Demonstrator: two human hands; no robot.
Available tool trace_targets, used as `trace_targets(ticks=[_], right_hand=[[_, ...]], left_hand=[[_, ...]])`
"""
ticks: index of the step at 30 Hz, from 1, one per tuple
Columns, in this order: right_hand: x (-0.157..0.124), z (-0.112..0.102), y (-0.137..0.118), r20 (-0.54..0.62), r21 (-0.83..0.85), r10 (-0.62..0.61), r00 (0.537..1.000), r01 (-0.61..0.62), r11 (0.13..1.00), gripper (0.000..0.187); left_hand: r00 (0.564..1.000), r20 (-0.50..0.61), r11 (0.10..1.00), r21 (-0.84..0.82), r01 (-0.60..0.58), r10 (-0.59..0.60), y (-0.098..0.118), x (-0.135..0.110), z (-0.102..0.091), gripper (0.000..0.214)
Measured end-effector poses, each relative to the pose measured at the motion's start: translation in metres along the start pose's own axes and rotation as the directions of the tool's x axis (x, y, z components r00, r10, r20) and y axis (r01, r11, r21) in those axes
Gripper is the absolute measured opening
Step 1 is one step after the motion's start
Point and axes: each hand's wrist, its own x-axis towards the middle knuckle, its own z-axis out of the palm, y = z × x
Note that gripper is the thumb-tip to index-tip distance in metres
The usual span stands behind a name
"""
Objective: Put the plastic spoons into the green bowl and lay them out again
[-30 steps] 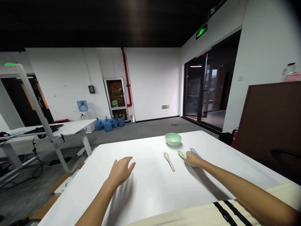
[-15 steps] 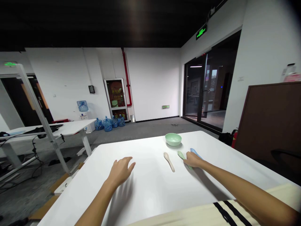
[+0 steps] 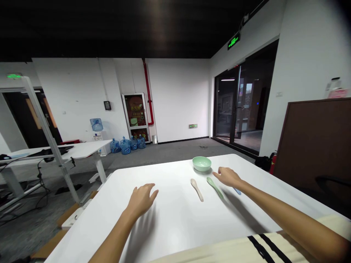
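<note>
My left hand (image 3: 142, 199) hovers over the left part of the white table (image 3: 170, 219), fingers spread, holding nothing. Beyond the spoons, my right hand (image 3: 227, 176) is raised just right of the green bowl (image 3: 202, 164), thumb and finger apart. A beige spoon (image 3: 196, 190) and a green spoon (image 3: 215, 187) lie side by side in front of the bowl. Under my right hand lies a blue spoon (image 3: 237, 191), mostly hidden, with only its handle end showing.
Several blue water bottles (image 3: 125, 145) stand on the floor beyond the table. At the left is another white desk (image 3: 85, 149) with cables and a metal post. A brown partition (image 3: 315, 146) rises at the right, and a glass door (image 3: 238, 106) lies behind.
My right hand has moved off the green spoon, up and slightly right toward the bowl, and now covers most of the blue spoon. The left hand and the spoons stay in place.
</note>
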Motion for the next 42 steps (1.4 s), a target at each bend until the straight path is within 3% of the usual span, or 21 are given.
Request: trace_targets(ticks=[5, 10, 13, 25, 42], right_hand=[[-0.01, -0.01, 0.005, -0.068, 0.018, -0.007, 0.998, 0.008, 1.0, 0.058], [-0.019, -0.008, 0.016, -0.121, -0.003, -0.11, 0.987, 0.111, 0.994, 0.063], [-0.023, -0.004, 0.025, -0.137, -0.045, -0.114, 0.984, 0.109, 0.993, 0.067], [-0.032, 0.015, 0.04, -0.022, -0.02, -0.119, 0.993, 0.119, 0.993, 0.074], [-0.033, 0.016, 0.038, -0.033, 0.015, -0.128, 0.991, 0.129, 0.992, 0.074]], left_hand=[[1.0, -0.007, 1.0, -0.003, -0.002, 0.002, 0.0, 0.0, 0.0, 0.05], [1.0, -0.022, 1.0, 0.002, -0.01, 0.01, -0.001, 0.0, 0.001, 0.051], [1.0, -0.026, 1.0, 0.01, -0.003, 0.003, 0.0, 0.0, 0.001, 0.051], [1.0, -0.026, 1.0, 0.023, 0.008, -0.008, 0.0, 0.001, 0.002, 0.051], [1.0, -0.022, 1.0, 0.025, 0.008, -0.008, 0.003, -0.001, -0.002, 0.052]])
